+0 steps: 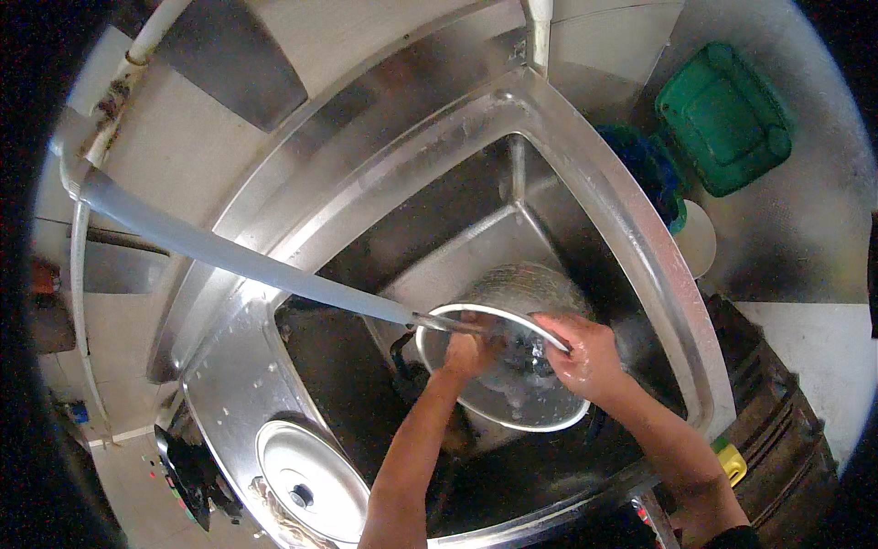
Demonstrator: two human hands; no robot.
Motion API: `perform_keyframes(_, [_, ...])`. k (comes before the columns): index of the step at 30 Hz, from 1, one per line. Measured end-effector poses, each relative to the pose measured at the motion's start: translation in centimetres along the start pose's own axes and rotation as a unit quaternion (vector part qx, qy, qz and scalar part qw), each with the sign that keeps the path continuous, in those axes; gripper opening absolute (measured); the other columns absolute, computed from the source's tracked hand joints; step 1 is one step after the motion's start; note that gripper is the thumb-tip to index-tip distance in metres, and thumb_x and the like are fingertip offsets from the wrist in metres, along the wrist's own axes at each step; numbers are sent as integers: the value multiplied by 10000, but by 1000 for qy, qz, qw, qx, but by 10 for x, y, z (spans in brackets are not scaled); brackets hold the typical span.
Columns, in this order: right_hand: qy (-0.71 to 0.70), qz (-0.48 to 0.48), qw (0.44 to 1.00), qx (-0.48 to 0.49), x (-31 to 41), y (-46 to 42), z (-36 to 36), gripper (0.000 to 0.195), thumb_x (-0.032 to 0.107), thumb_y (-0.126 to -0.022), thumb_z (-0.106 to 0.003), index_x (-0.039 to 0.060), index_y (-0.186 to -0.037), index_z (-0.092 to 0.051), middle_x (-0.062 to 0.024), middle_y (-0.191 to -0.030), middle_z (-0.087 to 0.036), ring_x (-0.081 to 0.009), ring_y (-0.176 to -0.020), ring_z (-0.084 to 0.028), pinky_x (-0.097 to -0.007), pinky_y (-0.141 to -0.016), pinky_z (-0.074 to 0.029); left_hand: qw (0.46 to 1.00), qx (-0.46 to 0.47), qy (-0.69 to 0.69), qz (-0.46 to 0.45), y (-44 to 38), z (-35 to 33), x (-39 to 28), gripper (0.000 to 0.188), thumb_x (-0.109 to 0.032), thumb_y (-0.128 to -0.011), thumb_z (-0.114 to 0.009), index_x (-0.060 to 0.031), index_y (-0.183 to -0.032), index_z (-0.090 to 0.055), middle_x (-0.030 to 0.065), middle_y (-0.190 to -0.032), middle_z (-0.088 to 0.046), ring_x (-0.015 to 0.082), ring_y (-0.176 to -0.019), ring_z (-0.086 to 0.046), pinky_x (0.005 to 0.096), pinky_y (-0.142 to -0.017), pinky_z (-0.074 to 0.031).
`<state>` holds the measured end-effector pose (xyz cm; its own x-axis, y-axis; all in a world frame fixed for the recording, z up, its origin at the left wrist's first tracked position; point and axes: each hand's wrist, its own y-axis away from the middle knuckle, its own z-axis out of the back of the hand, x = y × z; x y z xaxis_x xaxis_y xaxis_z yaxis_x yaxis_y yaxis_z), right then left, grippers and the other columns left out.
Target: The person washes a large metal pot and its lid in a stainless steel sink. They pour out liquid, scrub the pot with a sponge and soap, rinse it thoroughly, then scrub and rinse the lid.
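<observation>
A metal pot (528, 420) is tilted inside a deep stainless steel sink (473, 254), its open mouth towards me. My right hand (583, 353) grips the pot's rim at the right. Inside the mouth is my left hand (470, 353), its fingers partly hidden and blurred; whether they hold anything cannot be told. A pale hose (260, 264) comes from the upper left, and water runs from its end into the pot. Water and bubbles show within the pot. A dark handle shows at its left side.
A round metal lid (312, 480) lies on the sink's left ledge beside a stringy beige bundle (278, 511). Right of the sink are a green plastic basin (727, 120), a white round container (696, 240), a dark ribbed crate (775, 391) and a yellow object (732, 466).
</observation>
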<state>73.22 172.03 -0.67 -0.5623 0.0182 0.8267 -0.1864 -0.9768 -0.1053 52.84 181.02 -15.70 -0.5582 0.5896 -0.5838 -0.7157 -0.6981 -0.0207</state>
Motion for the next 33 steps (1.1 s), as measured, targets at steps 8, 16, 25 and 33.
perform_keyframes(8, [-53,-69,995,-48,-2,6,-23,357,33,-746,-653,62,-1100,-621,-165,-931,-670,-314,-780,-662,-376,-689,-539,746,0,564,354,27,-95,-93,331,-294,-909,-541,-59,-1142,-562,116,-1082,-598,255,-988,-574,359,-843,-472])
perform_keyframes(16, [-131,-162,968,-137,-17,-5,-13,299,27,-757,-643,30,-1055,-646,-146,-868,-677,-215,-679,-659,-302,-610,-515,880,24,418,224,52,-7,-180,431,-297,-997,-376,-26,-1322,-458,129,-1289,-535,297,-1184,-517,386,-1000,-394])
perform_keyframes(25, [-73,13,987,-145,-4,-14,-8,325,-68,-734,-674,25,-1043,-642,-97,-785,-635,-120,-625,-607,-248,-545,-476,938,-52,270,209,156,-34,-12,190,-89,-811,-534,-25,-966,-621,114,-904,-601,283,-825,-577,395,-710,-461])
perform_keyframes(33, [25,112,990,-78,4,-16,-8,396,-28,-665,-655,100,-1040,-647,-89,-796,-644,-269,-638,-632,-340,-549,-504,966,214,147,-14,81,-132,-101,425,-58,-836,-495,-118,-1250,-565,186,-1172,-589,331,-1013,-596,419,-886,-488])
